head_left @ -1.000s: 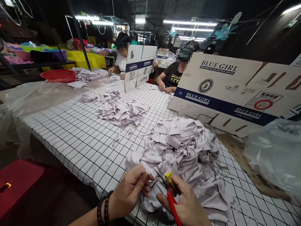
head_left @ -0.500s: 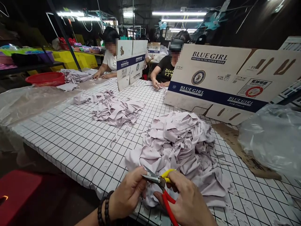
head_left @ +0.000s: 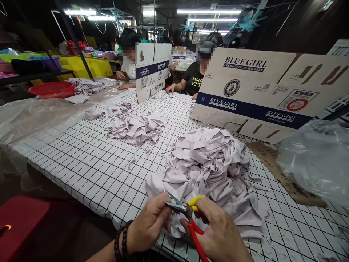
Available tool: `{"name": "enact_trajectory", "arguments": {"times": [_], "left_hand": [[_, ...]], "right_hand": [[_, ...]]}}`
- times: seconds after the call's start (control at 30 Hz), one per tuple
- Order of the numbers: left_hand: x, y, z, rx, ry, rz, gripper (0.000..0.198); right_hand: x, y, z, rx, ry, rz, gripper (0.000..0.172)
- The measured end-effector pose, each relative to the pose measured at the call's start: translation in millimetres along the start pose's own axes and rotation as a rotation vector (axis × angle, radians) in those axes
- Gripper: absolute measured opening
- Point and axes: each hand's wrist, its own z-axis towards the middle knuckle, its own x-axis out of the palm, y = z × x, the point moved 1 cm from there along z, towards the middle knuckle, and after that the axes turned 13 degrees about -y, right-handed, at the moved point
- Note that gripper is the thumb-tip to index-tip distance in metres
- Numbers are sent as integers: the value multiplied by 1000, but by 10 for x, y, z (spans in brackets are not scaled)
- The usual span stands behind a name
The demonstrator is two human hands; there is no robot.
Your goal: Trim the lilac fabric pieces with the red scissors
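Note:
My right hand (head_left: 218,233) grips small thread snips (head_left: 188,214) with a yellow and a red handle, blades open and pointing left. My left hand (head_left: 151,222), with a dark bead bracelet on the wrist, pinches a pale lilac fabric piece (head_left: 174,225) right at the blades. Both hands work at the near edge of a large pile of the same lilac fabric pieces (head_left: 209,163) on the checked tablecloth (head_left: 89,160).
A second, flatter fabric pile (head_left: 136,127) lies farther left. Upright Blue Girl cardboard (head_left: 261,94) walls the right side, another cardboard divider (head_left: 151,71) stands behind. Clear plastic bag (head_left: 316,160) at right, red basket (head_left: 53,89) at far left. Two people sit at the far end.
The snips' blades have swung from pointing down into the cloth to pointing left and open at my left fingers. The view has shifted slightly; the far workers moved their hands.

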Motion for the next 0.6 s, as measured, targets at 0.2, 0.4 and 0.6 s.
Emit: {"name": "enact_trajectory", "arguments": {"times": [0.2,0.4,0.6], "left_hand": [[16,20,-9,-72,8,-91,31],[25,55,-27,-103,-5,-174,30],[29,90,-36,-158,9,-208,32]], "right_hand": [[3,7,-8,8,-13,-5,33],[23,1,-18,18,-1,-1,32],[42,-20,-16,46,67,25,33]]}}
